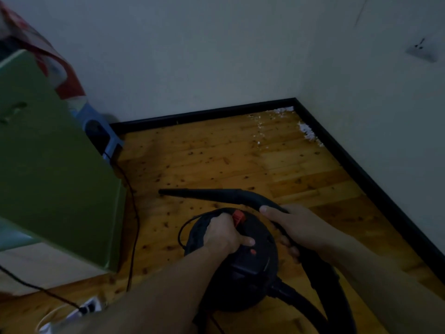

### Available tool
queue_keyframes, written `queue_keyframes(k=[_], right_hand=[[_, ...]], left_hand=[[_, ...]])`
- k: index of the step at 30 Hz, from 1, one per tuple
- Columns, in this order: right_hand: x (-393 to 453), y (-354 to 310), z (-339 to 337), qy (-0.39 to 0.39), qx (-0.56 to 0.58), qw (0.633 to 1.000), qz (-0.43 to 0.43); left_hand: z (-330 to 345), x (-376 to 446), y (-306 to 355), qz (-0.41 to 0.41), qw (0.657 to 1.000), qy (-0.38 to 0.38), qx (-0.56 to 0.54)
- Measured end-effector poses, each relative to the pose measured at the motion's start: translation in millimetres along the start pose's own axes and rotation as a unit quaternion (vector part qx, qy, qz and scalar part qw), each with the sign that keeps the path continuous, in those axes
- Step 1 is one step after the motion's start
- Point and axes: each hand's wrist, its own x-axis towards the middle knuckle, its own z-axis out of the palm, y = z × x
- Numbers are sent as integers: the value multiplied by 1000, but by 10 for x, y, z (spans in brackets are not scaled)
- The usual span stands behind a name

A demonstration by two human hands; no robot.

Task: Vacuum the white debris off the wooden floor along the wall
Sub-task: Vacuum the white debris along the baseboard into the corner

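No writing is legible. The left hand (225,233) grips the black vacuum's (237,266) top handle; the right hand (292,227) grips the hose nozzle (207,194). White debris (305,132) lies in the far corner by the baseboard (361,165), well apart. A green box (48,177) and power cord (134,213) stand left.

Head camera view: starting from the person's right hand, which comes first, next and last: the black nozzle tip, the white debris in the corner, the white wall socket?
1. Black nozzle tip, left of the right hand.
2. White debris, ahead by the baseboard.
3. White wall socket, high on the right wall.
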Motion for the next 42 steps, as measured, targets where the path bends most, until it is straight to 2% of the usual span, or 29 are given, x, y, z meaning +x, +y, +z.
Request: queue_keyframes(k=[9,19,31,42], right_hand=[[256,341,-362,117,70,991,7],[486,501,-727,199,110,974,10],[716,654,-1109,251,128,960,7],[813,676,-1503,289,159,943,44]], left_hand=[[128,106,215,25,999,14,33],[118,415,508,56,998,22,33],[166,742,966,86,993,78,36],[134,1093,1310,106,986,111,66]])
